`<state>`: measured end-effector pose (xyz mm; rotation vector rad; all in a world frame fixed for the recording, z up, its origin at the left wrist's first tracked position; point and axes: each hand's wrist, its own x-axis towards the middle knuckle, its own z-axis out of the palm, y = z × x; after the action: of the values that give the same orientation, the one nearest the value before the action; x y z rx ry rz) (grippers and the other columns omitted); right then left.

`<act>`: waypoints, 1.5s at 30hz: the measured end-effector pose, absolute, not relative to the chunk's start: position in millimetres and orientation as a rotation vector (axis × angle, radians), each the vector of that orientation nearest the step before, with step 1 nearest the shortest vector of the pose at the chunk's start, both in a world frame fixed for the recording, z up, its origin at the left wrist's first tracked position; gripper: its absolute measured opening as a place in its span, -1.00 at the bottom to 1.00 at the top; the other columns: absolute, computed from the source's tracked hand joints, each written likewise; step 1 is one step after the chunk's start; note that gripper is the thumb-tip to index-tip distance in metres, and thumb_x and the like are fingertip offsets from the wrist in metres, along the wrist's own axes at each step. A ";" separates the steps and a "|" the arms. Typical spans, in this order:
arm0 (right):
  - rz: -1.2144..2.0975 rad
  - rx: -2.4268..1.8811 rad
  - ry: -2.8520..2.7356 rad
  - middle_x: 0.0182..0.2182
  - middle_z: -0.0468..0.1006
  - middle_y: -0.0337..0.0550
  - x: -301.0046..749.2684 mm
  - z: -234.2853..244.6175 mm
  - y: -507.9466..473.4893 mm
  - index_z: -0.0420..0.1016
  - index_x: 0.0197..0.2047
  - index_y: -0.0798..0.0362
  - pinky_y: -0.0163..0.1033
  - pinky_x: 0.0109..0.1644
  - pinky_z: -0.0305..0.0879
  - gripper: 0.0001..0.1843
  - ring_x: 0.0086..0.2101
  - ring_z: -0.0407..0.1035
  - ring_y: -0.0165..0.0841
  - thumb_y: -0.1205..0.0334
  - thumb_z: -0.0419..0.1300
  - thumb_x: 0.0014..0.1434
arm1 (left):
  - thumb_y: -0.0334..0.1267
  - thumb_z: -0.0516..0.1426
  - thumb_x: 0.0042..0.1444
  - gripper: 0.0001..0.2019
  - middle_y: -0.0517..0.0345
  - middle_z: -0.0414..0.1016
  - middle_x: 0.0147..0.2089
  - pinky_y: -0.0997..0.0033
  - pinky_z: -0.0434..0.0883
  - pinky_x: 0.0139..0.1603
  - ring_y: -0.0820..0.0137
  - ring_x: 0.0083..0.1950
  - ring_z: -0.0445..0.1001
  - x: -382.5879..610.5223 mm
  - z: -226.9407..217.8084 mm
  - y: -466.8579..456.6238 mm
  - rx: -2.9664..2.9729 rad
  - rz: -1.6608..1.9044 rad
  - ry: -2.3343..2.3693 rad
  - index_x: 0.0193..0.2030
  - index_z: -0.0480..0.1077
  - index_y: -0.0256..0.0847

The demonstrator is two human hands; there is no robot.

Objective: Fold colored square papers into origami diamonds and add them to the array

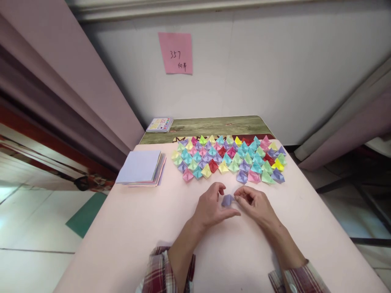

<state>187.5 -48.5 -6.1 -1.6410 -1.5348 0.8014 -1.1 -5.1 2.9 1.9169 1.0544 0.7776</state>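
Note:
A small folded lilac paper piece (227,200) sits between my two hands, just above the pale pink table top (128,236). My left hand (211,207) pinches its left side with thumb and fingers curled. My right hand (254,203) grips its right edge with bent fingers. Beyond the hands lies a wide spread of several finished folded paper shapes (229,158) in many colours, packed side by side in rows.
A stack of square coloured paper sheets (141,168), lilac on top, lies at the table's left. A paper packet (159,124) rests on a wooden surface (214,124) behind. A pink note (176,53) hangs on the white wall. Floor drops off at both sides.

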 end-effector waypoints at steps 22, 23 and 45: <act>0.723 -1.456 -1.488 -0.50 0.42 -0.25 174.8 -12.0 -43.6 0.57 -0.23 0.01 -0.31 -0.47 0.22 -0.79 -0.58 0.23 -0.43 0.07 0.22 0.15 | -0.25 0.12 0.16 -0.88 0.15 0.36 -0.31 0.48 0.28 -0.37 0.46 -0.39 0.29 -8.1 6.0 5.4 1.750 1.042 1.098 -0.33 0.45 -0.20; 0.710 -1.449 -1.515 -0.45 0.46 -0.21 173.0 -12.4 -43.0 0.57 -0.22 0.00 -0.31 -0.47 0.24 -0.78 -0.58 0.25 -0.44 0.07 0.22 0.15 | -0.24 0.14 0.13 -0.89 0.14 0.36 -0.31 0.48 0.27 -0.36 0.46 -0.38 0.28 -7.5 6.7 4.6 1.786 1.006 1.067 -0.35 0.45 -0.20; 0.462 -1.554 -1.656 -0.26 0.55 -0.15 166.7 -20.0 -43.6 0.51 -0.22 -0.02 -0.30 -0.39 0.28 -0.78 -0.47 0.40 -0.38 0.37 0.09 0.10 | -0.54 0.07 -0.09 -0.78 0.15 0.38 -0.35 0.46 0.29 -0.33 0.43 -0.36 0.33 -16.1 -1.1 10.6 1.841 0.800 1.027 -0.44 0.49 -0.20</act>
<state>166.7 -43.6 -20.0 -1.5535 -1.6564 0.4624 -16.1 10.6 -1.1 1.8412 1.0266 0.8004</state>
